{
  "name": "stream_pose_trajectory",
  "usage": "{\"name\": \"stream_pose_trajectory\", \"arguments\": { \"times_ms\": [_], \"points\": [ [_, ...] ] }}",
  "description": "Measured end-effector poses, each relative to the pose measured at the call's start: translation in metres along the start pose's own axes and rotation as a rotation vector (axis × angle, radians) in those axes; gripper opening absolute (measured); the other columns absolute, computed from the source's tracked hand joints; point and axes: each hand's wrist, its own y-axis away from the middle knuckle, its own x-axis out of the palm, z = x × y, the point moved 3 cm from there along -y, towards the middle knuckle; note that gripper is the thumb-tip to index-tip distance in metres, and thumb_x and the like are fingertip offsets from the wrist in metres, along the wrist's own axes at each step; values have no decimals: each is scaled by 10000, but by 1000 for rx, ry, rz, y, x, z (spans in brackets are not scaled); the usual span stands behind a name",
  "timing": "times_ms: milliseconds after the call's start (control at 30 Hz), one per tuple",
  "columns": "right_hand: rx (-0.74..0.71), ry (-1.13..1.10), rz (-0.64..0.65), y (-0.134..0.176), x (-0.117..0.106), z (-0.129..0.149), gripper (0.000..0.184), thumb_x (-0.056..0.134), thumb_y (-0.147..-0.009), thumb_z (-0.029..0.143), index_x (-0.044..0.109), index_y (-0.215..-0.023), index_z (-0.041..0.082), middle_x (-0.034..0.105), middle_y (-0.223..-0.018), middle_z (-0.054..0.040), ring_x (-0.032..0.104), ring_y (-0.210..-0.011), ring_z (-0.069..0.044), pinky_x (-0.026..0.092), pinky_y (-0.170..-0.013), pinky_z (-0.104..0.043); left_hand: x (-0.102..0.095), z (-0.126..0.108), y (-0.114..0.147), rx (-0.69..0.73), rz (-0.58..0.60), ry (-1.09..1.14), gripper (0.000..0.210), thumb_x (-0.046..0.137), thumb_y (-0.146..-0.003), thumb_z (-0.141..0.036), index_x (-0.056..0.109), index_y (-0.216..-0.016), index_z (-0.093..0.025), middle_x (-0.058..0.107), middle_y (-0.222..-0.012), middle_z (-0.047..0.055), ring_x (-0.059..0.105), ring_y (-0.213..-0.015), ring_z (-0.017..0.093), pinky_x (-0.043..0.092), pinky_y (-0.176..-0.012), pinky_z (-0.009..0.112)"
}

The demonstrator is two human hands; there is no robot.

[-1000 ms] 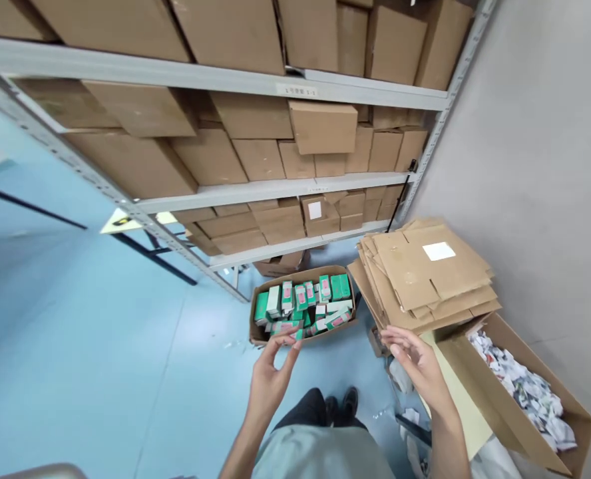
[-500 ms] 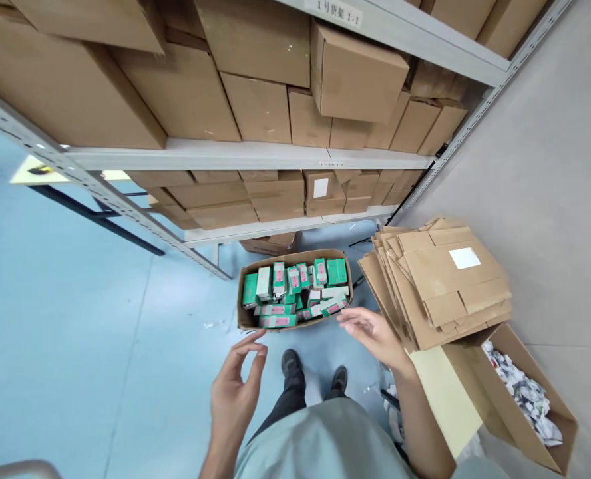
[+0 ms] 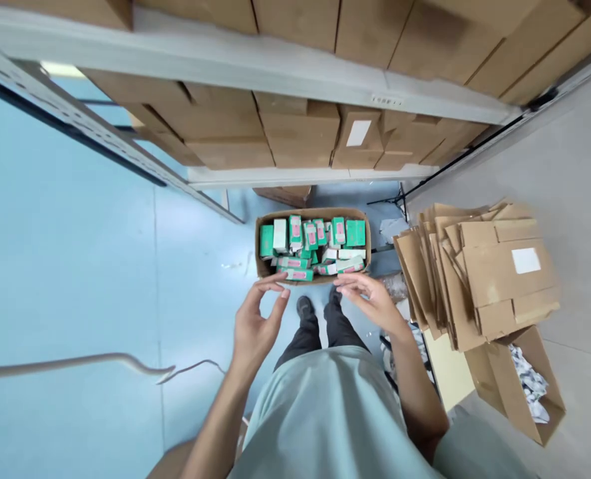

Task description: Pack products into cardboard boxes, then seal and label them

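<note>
An open cardboard box (image 3: 315,212) holding several small green and white cartons (image 3: 295,233) with pink panels stands on the floor before my feet. My left hand (image 3: 260,322) is over its near left side, thumb and fingers apart, holding nothing. The fingertips overlap the near rim in the picture; I cannot tell if they touch it. Toward the near right side of the box, my right hand (image 3: 368,299) reaches with its fingers stretched out, also with nothing in it.
Ahead is a metal shelf rack (image 3: 275,60) loaded with closed cardboard boxes (image 3: 300,136). Flattened cartons (image 3: 505,279) are stacked at right, above an open box (image 3: 500,392) with crumpled paper. A pale hose or cable (image 3: 76,362) shows at left over the blue floor (image 3: 66,279).
My view has tilted further down, so the shelves sit higher in the picture and more of my body shows. Both hands stay apart, empty, and lie closer to the box's near rim in the picture.
</note>
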Motion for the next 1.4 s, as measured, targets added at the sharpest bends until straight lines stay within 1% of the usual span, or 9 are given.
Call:
{"name": "stream_pose_trajectory", "arguments": {
  "times_ms": [133,267,533,767,933,1067,1133,1233,1400],
  "points": [
    [61,29,19,-41,-6,-28,498,763,-1009,639,772,-1333,260,832,-1315,-112,807,-1170,-268,623,-1096,-446,9,29,-19,-46,-35,-29,237,655,-1027,-451,651,-895,-254,795,-1317,111,717,-1336,279,504,-1211,482],
    [81,60,34,-87,-13,-59,490,766,-1014,625,770,-1345,263,830,-1322,-115,798,-1207,-274,611,-1122,-449,29,66,-32,-133,-90,-12,198,670,-1033,-431,686,-960,-247,796,-1296,112,722,-1328,271,516,-1197,466],
    [172,99,87,-163,-30,-148,537,749,-994,696,774,-1306,260,829,-1290,-111,782,-1247,-287,607,-1136,-458,73,144,-63,-171,-33,-89,210,659,-1044,-424,732,-1110,-239,806,-1269,102,746,-1289,261,552,-1170,442],
    [293,168,39,-208,-52,-249,578,757,-959,720,776,-1285,243,833,-1226,-113,798,-1168,-296,618,-1106,-479,71,211,-93,-211,-12,-175,235,663,-1024,-423,755,-1166,-260,821,-1258,68,750,-1310,259,545,-1205,447],
    [364,167,49,-224,-55,-308,567,737,-967,713,774,-1265,232,828,-1238,-121,809,-1111,-286,623,-1088,-489,67,279,-107,-331,-36,-234,306,650,-984,-434,759,-1171,-219,833,-1250,102,777,-1243,278,583,-1150,484],
    [409,181,19,-234,-51,-374,535,727,-974,697,769,-1240,235,834,-1219,-118,817,-1062,-272,634,-1058,-474,78,354,-111,-495,-7,-237,281,682,-924,-370,753,-1141,-206,832,-1190,109,788,-1144,276,598,-1110,485],
    [464,234,-54,-236,-50,-416,507,728,-974,665,767,-1210,219,833,-1212,-124,814,-1061,-269,635,-1047,-459,93,395,-107,-599,-4,-206,221,689,-892,-317,742,-1072,-200,822,-1112,106,784,-1089,275,601,-1091,481],
    [574,387,-271,-231,-58,-477,463,713,-996,558,749,-1258,177,822,-1239,-159,785,-1169,-293,608,-1101,-474,129,450,-93,-732,-19,-93,182,705,-859,-323,732,-983,-192,794,-989,86,762,-1002,265,609,-1035,443],
    [622,618,-478,-219,-87,-537,587,649,-1023,417,599,-1514,99,692,-1504,-253,625,-1464,-354,481,-1263,-537,213,503,-55,-1009,48,172,280,771,-760,-339,745,-993,-185,780,-949,62,737,-970,242,597,-1030,432]
  ]
}}
